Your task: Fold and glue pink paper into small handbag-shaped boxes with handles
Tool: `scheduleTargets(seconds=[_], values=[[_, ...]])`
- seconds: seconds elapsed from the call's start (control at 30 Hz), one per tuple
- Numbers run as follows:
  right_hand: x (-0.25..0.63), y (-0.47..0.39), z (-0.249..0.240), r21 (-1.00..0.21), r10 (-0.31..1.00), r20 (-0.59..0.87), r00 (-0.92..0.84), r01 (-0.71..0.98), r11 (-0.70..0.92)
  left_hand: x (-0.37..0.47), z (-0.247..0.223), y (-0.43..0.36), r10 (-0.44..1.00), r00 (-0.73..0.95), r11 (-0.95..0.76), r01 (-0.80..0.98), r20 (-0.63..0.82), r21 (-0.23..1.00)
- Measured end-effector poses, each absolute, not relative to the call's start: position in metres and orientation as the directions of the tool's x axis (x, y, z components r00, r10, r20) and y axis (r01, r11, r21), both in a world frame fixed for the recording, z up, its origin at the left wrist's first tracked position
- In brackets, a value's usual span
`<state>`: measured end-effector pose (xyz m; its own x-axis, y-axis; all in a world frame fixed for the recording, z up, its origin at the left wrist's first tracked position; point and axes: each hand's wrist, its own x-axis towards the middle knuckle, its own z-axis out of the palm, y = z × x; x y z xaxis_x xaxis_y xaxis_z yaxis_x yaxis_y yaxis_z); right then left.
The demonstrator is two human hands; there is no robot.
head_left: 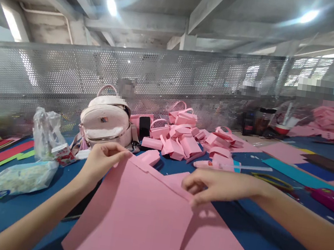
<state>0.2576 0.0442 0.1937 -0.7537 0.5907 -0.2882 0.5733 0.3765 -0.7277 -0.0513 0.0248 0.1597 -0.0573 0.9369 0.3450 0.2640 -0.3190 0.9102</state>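
A large pink paper sheet (138, 216) is held up in front of me, with a narrow folded strip along its top edge. My left hand (104, 159) pinches its upper left corner between thumb and fingers. At the upper right end of the same edge, my right hand (208, 186) is closed on the fold, thumb underneath. Another pink sheet (215, 243) lies below and to the right, partly covered by the held one. Just beyond the hands sits a pile of small folded pink paper bags (183, 139), some with handles.
A white backpack (105, 120) and a phone (144, 127) stand by the perforated metal screen (161, 74). On the left lie a plastic bag (46, 133) and a wipes pack (22, 179). A glue bottle (223, 164), yellow-handled scissors (271, 181) and coloured paper strips (300, 172) are on the right.
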Motion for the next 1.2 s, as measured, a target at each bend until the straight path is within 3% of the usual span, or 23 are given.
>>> scheduleTargets(seconds=[0.17, 0.37, 0.77, 0.97, 1.2], values=[[0.222, 0.051, 0.185, -0.818, 0.625, -0.037, -0.78, 0.383, 0.43, -0.03, 0.152, 0.012, 0.95, 0.094, -0.313, 0.293, 0.299, 0.903], [0.184, 0.057, 0.172, -0.843, 0.642, 0.066, -0.763, 0.301, 0.445, -0.025, 0.148, 0.007, 0.943, 0.136, -0.332, 0.315, 0.303, 0.889], [0.235, 0.046, 0.131, -0.864, 0.775, -0.006, -0.631, 0.394, 0.314, -0.048, 0.16, 0.018, 0.93, 0.039, -0.35, 0.403, 0.366, 0.846], [0.258, 0.025, 0.134, -0.864, 0.801, -0.123, -0.585, 0.46, 0.203, -0.056, 0.166, 0.022, 0.935, -0.007, -0.324, 0.396, 0.355, 0.859], [0.276, 0.021, 0.138, -0.861, 0.818, -0.111, -0.564, 0.466, 0.204, -0.07, 0.171, 0.029, 0.922, -0.103, -0.326, 0.322, 0.375, 0.889]])
